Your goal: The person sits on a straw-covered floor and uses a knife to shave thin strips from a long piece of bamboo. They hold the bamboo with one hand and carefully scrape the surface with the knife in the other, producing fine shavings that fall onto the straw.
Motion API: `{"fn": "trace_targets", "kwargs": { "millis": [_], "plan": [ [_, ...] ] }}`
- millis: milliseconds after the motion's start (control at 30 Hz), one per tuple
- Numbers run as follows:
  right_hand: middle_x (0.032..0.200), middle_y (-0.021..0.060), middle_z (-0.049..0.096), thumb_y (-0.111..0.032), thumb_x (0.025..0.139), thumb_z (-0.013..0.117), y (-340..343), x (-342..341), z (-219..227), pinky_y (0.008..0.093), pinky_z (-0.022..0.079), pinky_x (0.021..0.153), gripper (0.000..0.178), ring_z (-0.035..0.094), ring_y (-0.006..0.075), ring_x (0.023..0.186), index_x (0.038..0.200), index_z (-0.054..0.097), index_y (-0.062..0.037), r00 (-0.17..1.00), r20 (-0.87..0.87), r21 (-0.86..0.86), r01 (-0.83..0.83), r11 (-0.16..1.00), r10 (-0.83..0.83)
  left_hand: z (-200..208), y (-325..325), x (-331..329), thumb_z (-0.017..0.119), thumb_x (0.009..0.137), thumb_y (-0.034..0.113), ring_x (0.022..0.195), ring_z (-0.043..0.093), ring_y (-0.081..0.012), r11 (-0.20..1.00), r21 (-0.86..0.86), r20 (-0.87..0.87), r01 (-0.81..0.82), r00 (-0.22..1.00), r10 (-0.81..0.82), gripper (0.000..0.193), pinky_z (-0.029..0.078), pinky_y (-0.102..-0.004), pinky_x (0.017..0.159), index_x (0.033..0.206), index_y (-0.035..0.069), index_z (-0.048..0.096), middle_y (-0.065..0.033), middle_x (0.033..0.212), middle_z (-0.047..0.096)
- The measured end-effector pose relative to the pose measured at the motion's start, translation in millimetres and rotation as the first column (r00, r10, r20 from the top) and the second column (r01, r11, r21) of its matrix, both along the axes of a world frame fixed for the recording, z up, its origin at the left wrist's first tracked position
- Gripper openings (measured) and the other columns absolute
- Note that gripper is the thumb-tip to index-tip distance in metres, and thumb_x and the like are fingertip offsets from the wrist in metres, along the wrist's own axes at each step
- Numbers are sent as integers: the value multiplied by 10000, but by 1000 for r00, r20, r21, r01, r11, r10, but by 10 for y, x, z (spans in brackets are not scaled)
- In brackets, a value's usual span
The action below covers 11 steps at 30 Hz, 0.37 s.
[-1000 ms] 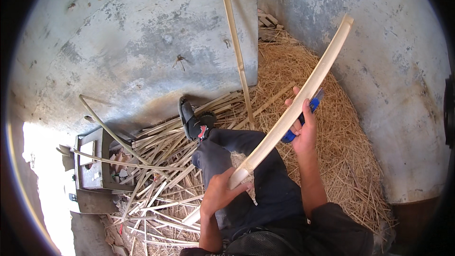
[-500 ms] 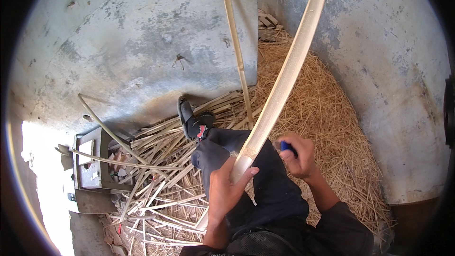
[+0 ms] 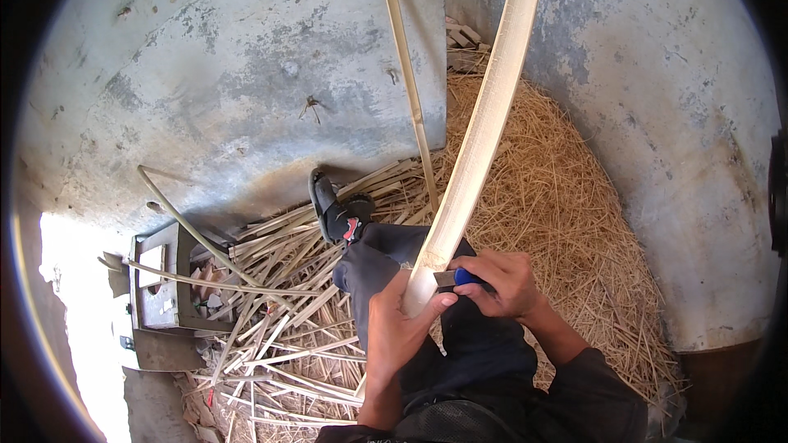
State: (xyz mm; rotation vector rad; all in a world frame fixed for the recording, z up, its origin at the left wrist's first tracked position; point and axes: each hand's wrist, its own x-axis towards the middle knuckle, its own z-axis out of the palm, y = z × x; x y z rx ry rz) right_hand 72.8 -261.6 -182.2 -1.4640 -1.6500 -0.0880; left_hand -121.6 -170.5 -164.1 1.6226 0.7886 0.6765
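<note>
A long, pale length of split bamboo (image 3: pixel 480 139) slants up and away from my lap, its hollow inner face toward me. Around its near end, my left hand (image 3: pixel 394 324) is closed, with the thumb along the right edge. My right hand (image 3: pixel 505 283) grips a short blue-handled blade (image 3: pixel 444 281), whose grey metal part lies at the bamboo's right edge, just below the node. The fingers of my right hand partly hide the handle. The left thumb is close beneath the blade. Both hands are over my dark trousers (image 3: pixel 476 336).
Loose bamboo strips (image 3: pixel 279 303) litter the floor to the left, and a heap of fine shavings (image 3: pixel 558 189) fills the right. One strip (image 3: pixel 406 74) leans on the grey wall (image 3: pixel 230 57). An open wooden box (image 3: pixel 160 279) stands at left. My dark shoe (image 3: pixel 332 209) is among the strips.
My right hand has moved left with the blue-handled blade, bringing it from beside the bamboo to its edge. The bamboo's far end has swung slightly left; my left hand still holds it.
</note>
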Motion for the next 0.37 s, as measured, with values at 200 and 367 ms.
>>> {"fn": "trace_targets", "kwargs": {
  "millis": [200,367],
  "plan": [
    [712,28,581,-314,899,819,32,-28,-11,352,481,494,318,629,206,556,1120,756,-94,997,70,19,17,1000,-18,107,-70,41,892,899,261,606,593,-179,994,95,-27,-47,998,49,379,489,-342,592,1019,-38,692,-144,729,686],
    [707,26,567,-315,901,815,25,-48,28,353,477,491,317,618,205,546,1128,754,-103,993,109,1,54,999,-54,117,-74,38,877,915,279,585,609,-249,985,164,-123,-49,990,70,390,487,-348,586,1004,-40,670,-167,725,674]
  ]
}}
